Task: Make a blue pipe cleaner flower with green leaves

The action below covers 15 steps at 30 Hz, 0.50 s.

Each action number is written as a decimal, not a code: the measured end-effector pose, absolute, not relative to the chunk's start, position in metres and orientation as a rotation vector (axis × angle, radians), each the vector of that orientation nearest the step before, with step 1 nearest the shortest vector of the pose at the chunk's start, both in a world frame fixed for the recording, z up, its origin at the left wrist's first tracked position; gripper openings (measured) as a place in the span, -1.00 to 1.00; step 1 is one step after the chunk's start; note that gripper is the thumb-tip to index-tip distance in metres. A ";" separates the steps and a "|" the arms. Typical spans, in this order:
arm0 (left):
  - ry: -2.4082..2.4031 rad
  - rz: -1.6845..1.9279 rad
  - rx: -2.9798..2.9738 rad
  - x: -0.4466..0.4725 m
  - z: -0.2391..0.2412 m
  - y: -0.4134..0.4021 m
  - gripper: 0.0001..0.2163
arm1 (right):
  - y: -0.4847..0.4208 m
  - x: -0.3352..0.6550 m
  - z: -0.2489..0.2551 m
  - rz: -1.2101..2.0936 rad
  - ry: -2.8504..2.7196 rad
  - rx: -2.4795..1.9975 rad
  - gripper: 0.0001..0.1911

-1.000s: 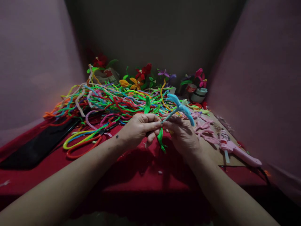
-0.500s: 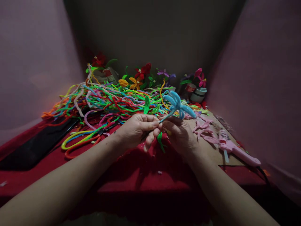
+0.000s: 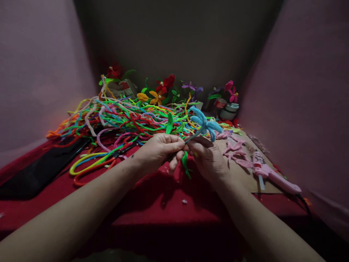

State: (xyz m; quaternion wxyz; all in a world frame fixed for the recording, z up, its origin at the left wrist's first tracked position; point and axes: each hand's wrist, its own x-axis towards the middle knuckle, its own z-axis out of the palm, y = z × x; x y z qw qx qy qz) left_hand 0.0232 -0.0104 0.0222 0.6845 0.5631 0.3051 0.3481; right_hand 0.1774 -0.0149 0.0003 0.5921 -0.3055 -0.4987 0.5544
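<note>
Between my two hands is a blue pipe-cleaner flower [image 3: 205, 125], its petals tilted up and to the right above my right hand. My left hand [image 3: 163, 149] pinches the lower stem between thumb and forefinger. Closed on the stem just beside it is my right hand [image 3: 208, 154], fingertips nearly meeting those of the left. Green pipe-cleaner leaves [image 3: 169, 123] stick up behind my left hand, and another green leaf [image 3: 186, 165] hangs below the fingers. How these leaves join the stem is hidden by my fingers.
A heap of colourful pipe cleaners [image 3: 122, 116] spreads behind my hands. Finished flowers [image 3: 163, 85] stand at the back. On the right, a pink glue gun [image 3: 275, 174] and pink pipe-cleaner pieces [image 3: 237, 153] lie on a brown board [image 3: 245, 180]. A flat black object [image 3: 40, 171] lies left on the red cloth [image 3: 169, 214].
The blue flower has turned a little, its petals now showing from another side and slightly lower. Both hands keep their hold on the stem in nearly the same place.
</note>
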 end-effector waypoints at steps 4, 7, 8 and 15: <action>0.955 0.939 1.532 0.031 0.024 -0.016 -0.92 | -0.017 0.178 0.007 1.211 -1.126 -0.799 -0.98; 1.044 1.072 1.571 0.036 0.023 -0.020 -0.91 | -0.015 0.176 0.003 1.238 -1.089 -0.769 -0.96; 1.043 1.091 1.561 0.037 0.022 -0.021 -0.90 | -0.014 0.176 0.001 1.256 -1.086 -0.746 -0.96; 0.902 0.984 1.409 0.035 0.019 -0.020 -0.86 | -0.014 0.177 0.001 1.236 -1.139 -0.825 -0.91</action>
